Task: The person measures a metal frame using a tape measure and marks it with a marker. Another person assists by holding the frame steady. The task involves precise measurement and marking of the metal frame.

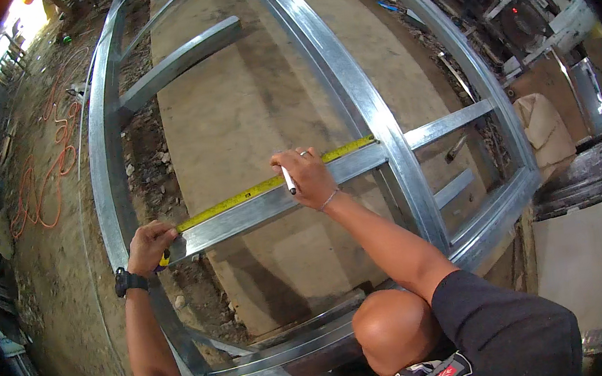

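Observation:
A yellow tape measure blade [239, 196] lies stretched along the top of a shiny metal crossbar [245, 217]. Its far end reaches the frame's long middle bar [387, 124]. My left hand [149, 246] is closed around the tape measure at the crossbar's left end; a bit of the yellow and black case [165, 259] peeks out below the fingers, the rest being hidden. Around midway along the crossbar, my right hand [307, 178] grips a white marker pen [288, 180] with a dark lower end. The fingers of that hand rest by the tape's edge.
The large metal frame [105, 150] surrounds a flat brown board [213, 116] on the ground. A short metal bar [185, 62] juts inward at upper left. An orange cord [57, 169] coils on the dirt at left. A tan sack [542, 129] stands at right; my knee [393, 329] is near the frame's front.

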`<action>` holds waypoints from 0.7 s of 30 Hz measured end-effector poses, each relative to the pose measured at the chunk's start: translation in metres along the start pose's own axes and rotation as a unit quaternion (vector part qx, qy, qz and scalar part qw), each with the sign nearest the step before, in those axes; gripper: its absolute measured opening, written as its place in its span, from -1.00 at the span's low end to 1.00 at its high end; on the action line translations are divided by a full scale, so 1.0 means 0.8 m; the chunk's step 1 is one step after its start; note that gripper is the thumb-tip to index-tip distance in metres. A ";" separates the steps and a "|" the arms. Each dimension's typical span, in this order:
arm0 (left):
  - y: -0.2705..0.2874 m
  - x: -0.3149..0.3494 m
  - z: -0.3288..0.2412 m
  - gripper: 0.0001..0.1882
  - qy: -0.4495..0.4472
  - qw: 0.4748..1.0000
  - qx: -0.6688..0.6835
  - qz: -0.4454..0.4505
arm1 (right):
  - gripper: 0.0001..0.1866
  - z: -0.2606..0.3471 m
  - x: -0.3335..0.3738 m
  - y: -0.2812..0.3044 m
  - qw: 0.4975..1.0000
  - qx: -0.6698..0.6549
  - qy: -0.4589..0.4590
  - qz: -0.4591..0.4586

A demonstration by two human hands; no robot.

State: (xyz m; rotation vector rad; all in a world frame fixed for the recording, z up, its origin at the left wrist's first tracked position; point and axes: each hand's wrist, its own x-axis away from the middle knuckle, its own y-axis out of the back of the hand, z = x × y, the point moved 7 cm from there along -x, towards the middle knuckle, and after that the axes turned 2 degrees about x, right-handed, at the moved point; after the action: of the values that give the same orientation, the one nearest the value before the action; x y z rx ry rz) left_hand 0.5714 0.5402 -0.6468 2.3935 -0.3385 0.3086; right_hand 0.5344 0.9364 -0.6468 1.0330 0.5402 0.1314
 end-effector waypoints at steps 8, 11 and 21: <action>0.002 -0.006 -0.014 -0.74 -0.034 0.998 -0.055 0.023 | -0.85 -0.016 0.005 0.014 0.991 -0.027 -0.076 -0.108; 0.003 -0.007 0.021 -0.70 -0.004 1.000 -0.012 0.027 | -0.87 -0.009 0.000 0.026 0.984 -0.049 -0.091 -0.142; 0.002 -0.006 0.015 -0.71 -0.003 1.000 -0.007 0.017 | -0.86 -0.007 0.035 0.060 0.909 -0.292 -0.119 -0.274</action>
State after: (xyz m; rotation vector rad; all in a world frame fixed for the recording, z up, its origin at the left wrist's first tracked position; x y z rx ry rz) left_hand 0.5676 0.5320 -0.6560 2.3766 -0.3845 0.3126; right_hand 0.5625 0.9752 -0.6188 0.2796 0.5046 -0.3158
